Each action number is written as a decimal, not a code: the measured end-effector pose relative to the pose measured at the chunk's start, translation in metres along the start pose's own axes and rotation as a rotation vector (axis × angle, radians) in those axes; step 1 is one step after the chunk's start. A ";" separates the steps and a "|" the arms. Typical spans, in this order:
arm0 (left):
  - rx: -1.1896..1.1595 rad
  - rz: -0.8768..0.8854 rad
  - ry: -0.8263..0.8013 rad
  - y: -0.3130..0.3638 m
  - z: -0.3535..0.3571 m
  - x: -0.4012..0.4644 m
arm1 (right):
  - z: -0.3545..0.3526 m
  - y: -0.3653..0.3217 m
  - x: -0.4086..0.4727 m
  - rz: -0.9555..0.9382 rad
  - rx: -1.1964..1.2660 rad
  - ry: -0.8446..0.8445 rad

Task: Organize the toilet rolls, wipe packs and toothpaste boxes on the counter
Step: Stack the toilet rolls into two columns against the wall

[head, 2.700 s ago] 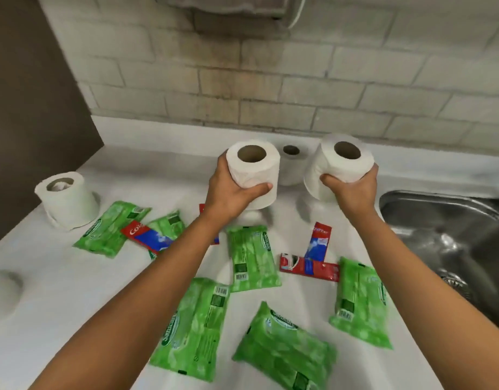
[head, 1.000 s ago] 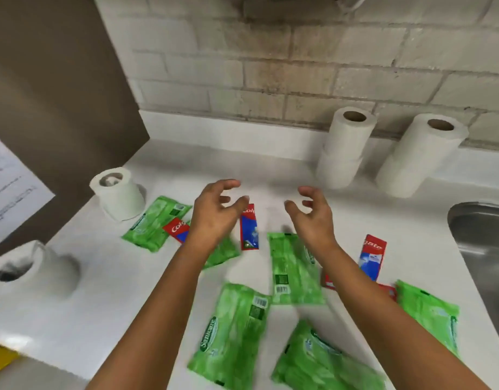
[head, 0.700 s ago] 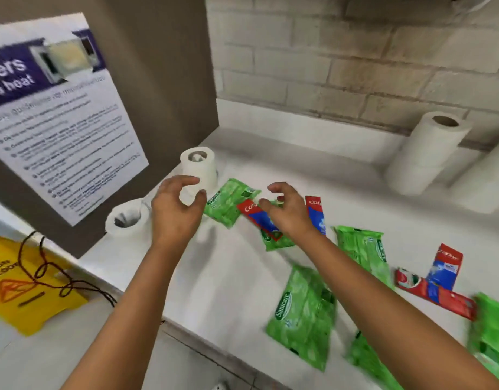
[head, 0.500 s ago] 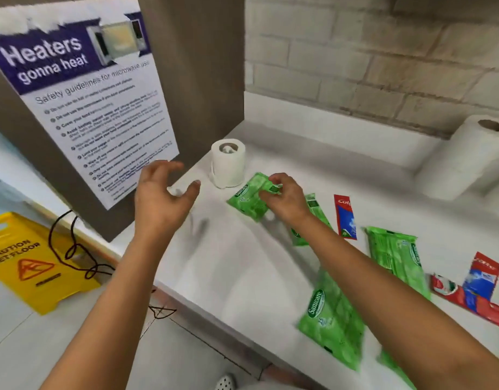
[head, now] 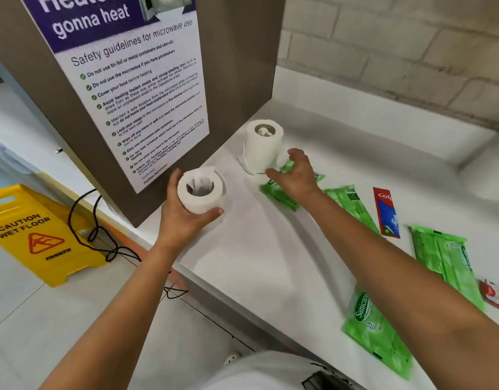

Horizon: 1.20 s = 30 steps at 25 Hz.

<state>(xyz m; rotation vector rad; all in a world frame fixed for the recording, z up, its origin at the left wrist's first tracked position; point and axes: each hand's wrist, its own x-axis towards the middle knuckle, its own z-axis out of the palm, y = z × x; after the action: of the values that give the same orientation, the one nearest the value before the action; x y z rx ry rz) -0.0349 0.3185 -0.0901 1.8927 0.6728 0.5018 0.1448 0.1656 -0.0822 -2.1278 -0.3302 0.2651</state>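
Counter (head: 270,263): white, smooth, faint sheen. Toilet rolls: soft matt white paper, one in left hand (head: 183,220) grip (head: 201,192), one standing near right hand (head: 296,173) (head: 262,147), loose sheet ends ragged. Wipe packs (head: 445,257): green plastic film, glossy, crinkled. Toothpaste box (head: 386,212): printed card, slight gloss. Wall (head: 411,46): rough pale brick, matt. Poster (head: 141,88): smooth printed paper. Wet-floor sign (head: 37,235): yellow plastic. Floor (head: 45,319): smooth tile.

Left hand (head: 183,220) in a grip round near toilet roll (head: 201,192); right hand (head: 294,175) spread beside far toilet roll (head: 261,146).
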 end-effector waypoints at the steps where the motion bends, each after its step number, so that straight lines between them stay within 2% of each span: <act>1: -0.002 -0.016 0.018 0.001 0.003 0.004 | 0.003 0.000 0.004 0.011 0.015 0.003; 8: -0.054 -0.009 0.053 0.030 0.018 0.040 | 0.028 0.001 0.039 0.068 0.175 0.011; 12: -0.088 0.023 0.054 0.042 0.027 0.060 | 0.046 -0.004 0.056 0.052 0.335 0.096; 20: -0.072 0.038 0.028 0.052 0.038 0.077 | 0.056 -0.016 0.071 0.071 0.402 0.174; 24: -0.084 0.057 0.014 0.068 0.044 0.084 | 0.021 -0.023 0.063 0.019 0.366 0.230; 30: -0.143 0.176 -0.146 0.129 0.099 0.068 | -0.101 0.002 0.031 -0.071 0.346 0.454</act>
<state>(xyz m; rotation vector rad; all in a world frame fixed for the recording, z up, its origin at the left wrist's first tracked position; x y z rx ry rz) 0.1063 0.2536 -0.0075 1.8414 0.3666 0.5037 0.2061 0.0961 -0.0317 -1.7662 -0.0833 -0.1922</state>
